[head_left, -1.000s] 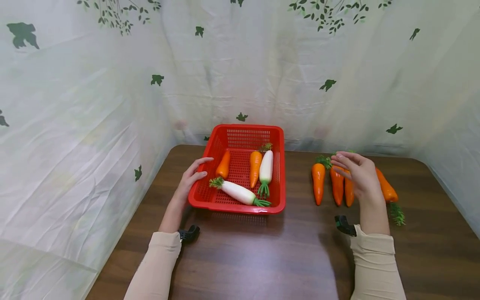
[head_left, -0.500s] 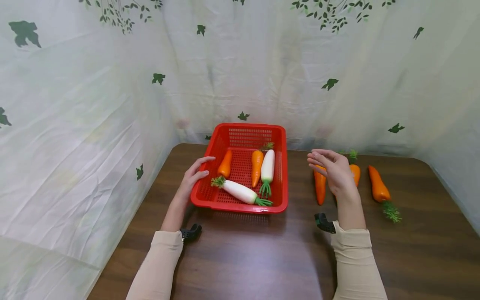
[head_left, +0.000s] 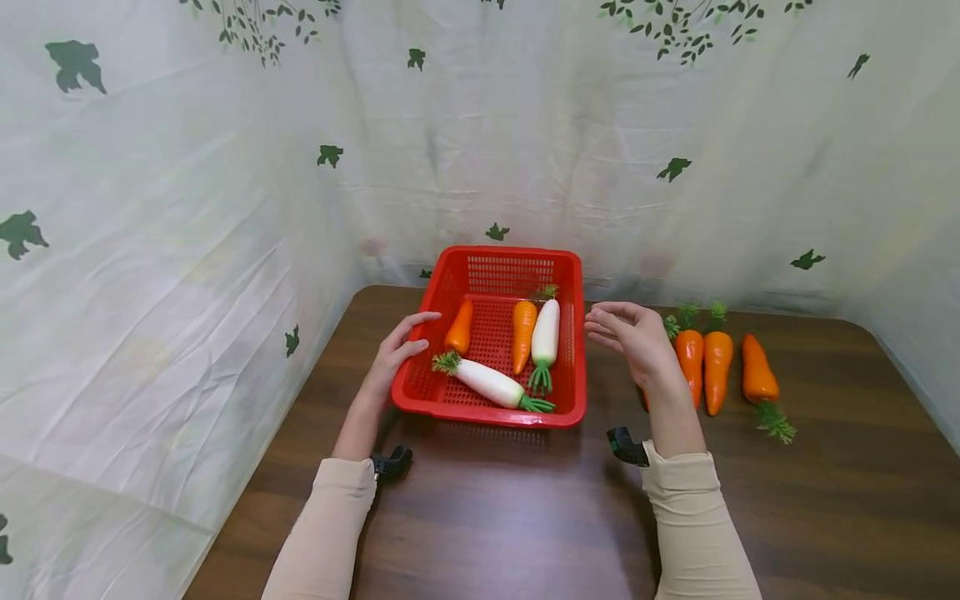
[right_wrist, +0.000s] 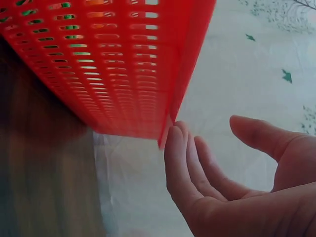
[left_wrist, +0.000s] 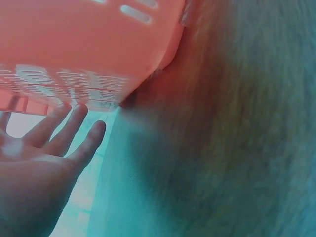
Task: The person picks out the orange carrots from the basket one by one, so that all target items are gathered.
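On the left and right of the red basket [head_left: 487, 415], left grip [head_left: 390, 357] and right grip [head_left: 637, 340] are loosely spread.

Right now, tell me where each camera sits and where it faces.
Head: worn on the person's head, facing forward and down at the red basket, carrots, white radishes and table; both sleeves, left hand and right hand show.
Left wrist: worn there, facing the basket's outer side and the table; the left hand shows.
Right wrist: worn there, facing the basket's slotted side and cloth backdrop beyond; the right hand shows.
Both wrist views share the basket and table.
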